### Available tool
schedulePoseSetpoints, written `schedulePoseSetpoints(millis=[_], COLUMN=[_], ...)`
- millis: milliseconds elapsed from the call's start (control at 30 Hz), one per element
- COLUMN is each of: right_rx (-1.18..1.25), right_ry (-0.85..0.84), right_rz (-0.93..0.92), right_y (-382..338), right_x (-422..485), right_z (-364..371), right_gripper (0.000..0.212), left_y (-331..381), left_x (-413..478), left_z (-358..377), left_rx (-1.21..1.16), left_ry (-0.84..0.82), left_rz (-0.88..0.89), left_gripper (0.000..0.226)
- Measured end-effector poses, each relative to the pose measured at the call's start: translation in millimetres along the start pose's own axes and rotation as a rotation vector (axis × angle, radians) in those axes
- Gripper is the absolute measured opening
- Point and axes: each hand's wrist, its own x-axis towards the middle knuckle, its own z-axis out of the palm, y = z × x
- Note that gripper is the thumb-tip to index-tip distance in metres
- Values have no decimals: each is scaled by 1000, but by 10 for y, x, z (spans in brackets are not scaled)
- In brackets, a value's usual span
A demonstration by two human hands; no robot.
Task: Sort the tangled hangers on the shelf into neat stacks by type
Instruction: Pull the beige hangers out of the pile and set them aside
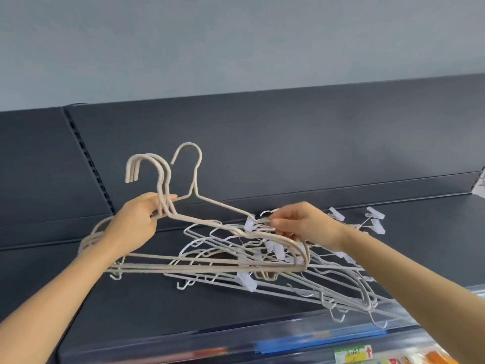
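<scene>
My left hand (136, 222) grips the necks of several beige hangers (157, 169), lifted a little above the dark shelf (131, 306), hooks upright. One more beige hanger (195, 164) stands beside them, its arm running down to my right hand (299, 224). The right hand pinches a thin white hanger hook (265, 222) at the top of a tangled pile of white wire hangers (315, 287) with hooks and pale clips (246, 281). The pile lies on the shelf under and to the right of the beige hangers.
More clip hangers (372, 219) lie at the shelf's back right. The dark back panel (262, 143) rises behind, with a slotted upright (86, 158) at left. The shelf's front edge carries a blue strip and price label (351, 354); coloured goods show below at bottom right.
</scene>
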Motion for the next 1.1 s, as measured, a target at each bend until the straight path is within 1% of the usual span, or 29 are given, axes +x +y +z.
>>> schedulePoseSetpoints(millis=[100,233,400,500,633,733,800,833,900,967,1100], right_rx=[-5,106,40,108,203,284,302,296,240,154,62], right_ry=[-24,-39,-47,49,157,210,221,217,208,194,133], right_rz=[20,45,10,-18,-33,-53,-79,-89,-105,-119,-153], right_y=[27,-18,-149,-261,-350,-452,-545,-589,-658,-695,-710], right_x=[89,191,273,346,489,595,668,706,782,847,929], right_z=[228,469,708,916,1218,1422,1548,1610,1727,1843,2034], right_gripper=[17,17,22,22,22,22,22,22,22,22,21], left_y=[-67,-246,-540,-747,-1025,-1260,-1391,-1446,-1526,-1612,-1809], left_x=[-85,-158,-273,-346,-471,-583,-638,-654,-661,-641,-580], left_z=[-72,-156,-232,-264,-374,-445,-430,-413,-404,-423,-498], left_rx=[24,17,16,-35,-110,-96,-10,27,39,6,-6], left_ry=[-17,-20,5,23,51,-16,-91,-103,-59,11,101], left_rz=[19,4,1,1,-71,-60,-58,-65,-88,-87,-116], left_gripper=[63,63,59,57,51,55,55,54,49,49,64])
